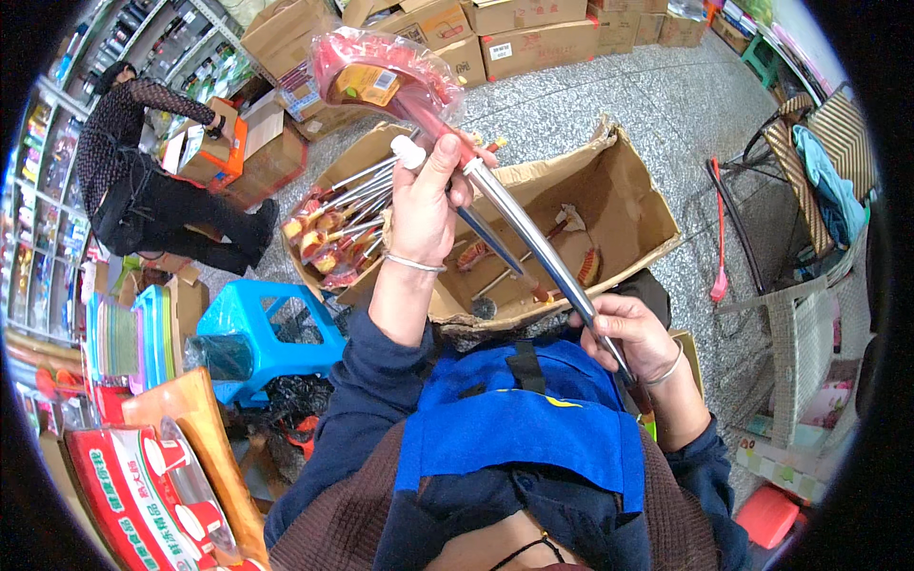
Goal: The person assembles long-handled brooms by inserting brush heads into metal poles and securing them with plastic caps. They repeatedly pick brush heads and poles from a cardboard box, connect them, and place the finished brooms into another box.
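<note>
A long-handled brush (pixel 533 243) with a shiny metal handle slants across my front. Its curved red head is wrapped in clear plastic with a yellow label. My left hand (pixel 426 211) is closed around the handle just below the head. A white-capped thin rod (pixel 407 150) is also in that hand, its shaft slanting down over the open cardboard box (pixel 628 181). My right hand (pixel 628 335) pinches the handle near its lower end. Inside the box lie a few loose brushes (pixel 590 266). Several metal-handled brushes (pixel 333 228) with red and yellow heads fill the carton at the left.
A blue plastic stool (pixel 286 333) stands left of my arm. At the far left a person (pixel 143 181) reaches into an orange carton (pixel 224 152). Stacked cardboard boxes (pixel 543 48) line the back. A chair (pixel 809 152) and a red-handled tool (pixel 718 238) are at right.
</note>
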Available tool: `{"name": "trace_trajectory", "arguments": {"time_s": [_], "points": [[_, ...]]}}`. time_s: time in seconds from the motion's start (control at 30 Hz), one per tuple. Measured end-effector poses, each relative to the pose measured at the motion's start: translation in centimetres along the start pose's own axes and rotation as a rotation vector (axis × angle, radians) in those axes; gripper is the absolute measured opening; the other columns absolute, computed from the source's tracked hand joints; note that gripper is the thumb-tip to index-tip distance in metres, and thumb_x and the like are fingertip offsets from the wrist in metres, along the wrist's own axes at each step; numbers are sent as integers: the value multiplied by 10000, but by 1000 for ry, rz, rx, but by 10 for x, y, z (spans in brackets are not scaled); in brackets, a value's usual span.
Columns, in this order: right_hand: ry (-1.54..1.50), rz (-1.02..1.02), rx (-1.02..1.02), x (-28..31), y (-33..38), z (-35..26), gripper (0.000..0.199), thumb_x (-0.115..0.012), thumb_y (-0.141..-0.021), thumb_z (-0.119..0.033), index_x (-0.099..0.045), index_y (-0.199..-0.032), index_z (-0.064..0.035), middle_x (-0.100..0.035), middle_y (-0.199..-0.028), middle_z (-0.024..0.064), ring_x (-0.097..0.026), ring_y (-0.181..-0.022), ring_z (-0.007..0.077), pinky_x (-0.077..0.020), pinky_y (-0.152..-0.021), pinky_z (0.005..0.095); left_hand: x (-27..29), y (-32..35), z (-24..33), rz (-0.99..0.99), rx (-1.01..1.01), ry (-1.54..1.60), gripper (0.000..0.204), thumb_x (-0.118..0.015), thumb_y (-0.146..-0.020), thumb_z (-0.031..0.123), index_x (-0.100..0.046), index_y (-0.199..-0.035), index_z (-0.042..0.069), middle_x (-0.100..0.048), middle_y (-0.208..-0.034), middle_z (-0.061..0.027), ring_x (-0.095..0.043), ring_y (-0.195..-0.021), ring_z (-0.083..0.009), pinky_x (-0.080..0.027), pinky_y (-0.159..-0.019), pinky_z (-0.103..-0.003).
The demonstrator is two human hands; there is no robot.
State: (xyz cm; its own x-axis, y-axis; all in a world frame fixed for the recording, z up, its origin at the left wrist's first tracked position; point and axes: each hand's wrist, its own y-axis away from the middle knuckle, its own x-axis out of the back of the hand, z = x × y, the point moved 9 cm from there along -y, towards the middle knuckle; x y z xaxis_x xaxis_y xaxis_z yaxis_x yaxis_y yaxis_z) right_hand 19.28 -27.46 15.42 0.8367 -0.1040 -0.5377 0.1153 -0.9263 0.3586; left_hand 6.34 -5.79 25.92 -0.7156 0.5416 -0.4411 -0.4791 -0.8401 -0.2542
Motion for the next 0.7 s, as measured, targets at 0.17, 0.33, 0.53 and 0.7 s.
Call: {"name": "trace_trajectory", "arguments": {"time_s": [0.17,0.33,0.53,0.7], "points": [[1096,686,726,9,26,-53,359,-713,-763,-22,-584,-1096,-50,-630,-789,79,-619,-664,202,-493,-617,334,14,0,1,166,-92,-31,250,-589,-940,298,-607,-940,49,-682,-833,-113,-399,-508,-25,-318,-468,-171],[1001,660,744,5,31,-46,253,-710,-806,-34,-623,-1041,-1,-582,-721,10,-531,-594,85,-438,-534,223,11,-4,4,89,-57,-37,239,-597,-935,276,-627,-894,43,-693,-858,-126,-410,-498,-25,-327,-458,-167],[49,-147,-55,-17,6,6,383,-667,-850,-233,-594,-1117,33,-559,-608,56,-460,-457,87,-327,-426,202,6,-8,9,-20,-12,54,210,-591,-935,258,-628,-893,56,-697,-844,-130,-412,-481,-26,-331,-447,-170],[1072,721,720,10,23,-55,298,-669,-828,-13,-605,-1119,-2,-579,-799,37,-518,-647,97,-424,-573,224,18,-5,-3,181,-55,1,185,-617,-921,245,-641,-893,63,-700,-824,-106,-424,-483,-15,-333,-446,-158]]}}
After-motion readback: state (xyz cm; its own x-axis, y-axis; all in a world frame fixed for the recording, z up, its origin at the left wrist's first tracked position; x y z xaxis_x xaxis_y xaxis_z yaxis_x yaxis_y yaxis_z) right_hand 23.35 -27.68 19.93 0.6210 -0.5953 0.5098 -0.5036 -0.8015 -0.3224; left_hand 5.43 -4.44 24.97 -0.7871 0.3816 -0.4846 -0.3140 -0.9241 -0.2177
